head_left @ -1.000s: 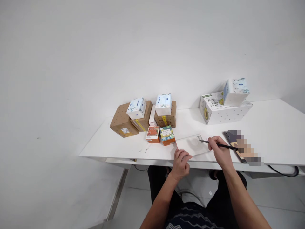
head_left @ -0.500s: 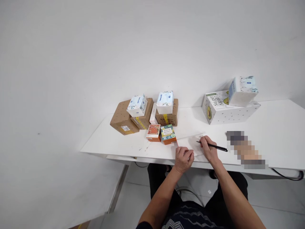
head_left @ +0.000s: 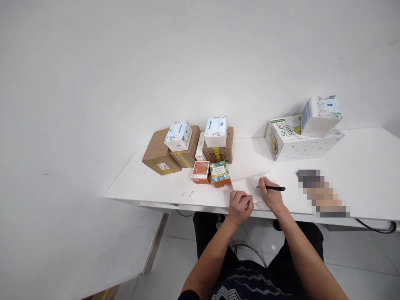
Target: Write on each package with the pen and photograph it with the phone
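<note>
White flat paper envelope lies on the white table near the front edge, straight ahead of the person. Long axis runs left-right, slightly tilted up toward the right.

Right hand is closed around a slim black pen. The pen's long axis is near horizontal: one end points left over the envelope's right part, the other sticks out right past the knuckles. Can't tell if the left end touches the paper.

Left hand sits curled, knuckles up, on the envelope's near-left corner, pinning it. Fingers folded in, nothing gripped that I can see.

So the envelope lies under and between both hands; the right hand is over its right part, the left on its left part.

Around it: small orange carton and green-orange carton just left of the envelope's far corner. Behind them are brown cardboard boxes with white tissue packs on top. White avocado-print box far right, another tissue pack on it.
</note>
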The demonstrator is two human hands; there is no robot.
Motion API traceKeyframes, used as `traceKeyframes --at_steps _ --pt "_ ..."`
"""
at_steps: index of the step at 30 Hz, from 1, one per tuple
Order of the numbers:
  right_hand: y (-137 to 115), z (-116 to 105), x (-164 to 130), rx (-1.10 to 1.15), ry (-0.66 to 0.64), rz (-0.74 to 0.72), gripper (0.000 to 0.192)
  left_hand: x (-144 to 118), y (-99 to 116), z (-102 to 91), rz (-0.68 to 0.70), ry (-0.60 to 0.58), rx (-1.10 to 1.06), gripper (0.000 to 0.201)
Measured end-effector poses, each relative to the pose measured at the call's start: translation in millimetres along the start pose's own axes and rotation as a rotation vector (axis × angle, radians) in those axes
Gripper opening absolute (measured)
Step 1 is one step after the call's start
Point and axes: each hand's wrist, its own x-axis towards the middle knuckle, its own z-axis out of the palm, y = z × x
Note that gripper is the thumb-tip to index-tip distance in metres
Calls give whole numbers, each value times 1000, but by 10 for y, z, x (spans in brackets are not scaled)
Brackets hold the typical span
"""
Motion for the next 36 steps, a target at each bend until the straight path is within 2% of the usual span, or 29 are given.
traceKeyframes --at_steps 11,14,17,19,20,23,25,27,29,32,34,36 --pt "6 -12 -17 71 42 18 41 -27 -15 21 -5 6 3 11" --pt "28 -85 -68 114 144 75 42 -27 -14 23 -10 12 5 11" --pt "160 -251 -117 117 337 156 39 -29 -3 22 -29 33 7 9" --pt "323 -397 -136 23 433 187 35 -35 4 25 -57 61 18 9" --pt "419 -469 -141 -56 434 167 33 -39 7 27 -70 75 24 9" --pt "693 -626 -142 -359 264 -2 30 -48 12 32 -75 107 29 11" --pt "808 -659 -131 -536 128 -100 36 -51 10 32 -71 120 23 12" --pt "853 -648 -114 -652 45 -138 43 -51 6 29 -69 129 16 13" --pt "850 -634 -101 -702 19 -143 49 -53 -1 27 -63 131 10 13" --pt "840 -685 -116 -724 81 -55 49 -57 -12 28 -60 123 6 14" --pt "870 -776 -158 -740 186 96 47 -58 -17 31 -65 114 15 13" --pt "936 -881 -210 -738 275 268 59 -54 -16 33 -68 111 27 12"
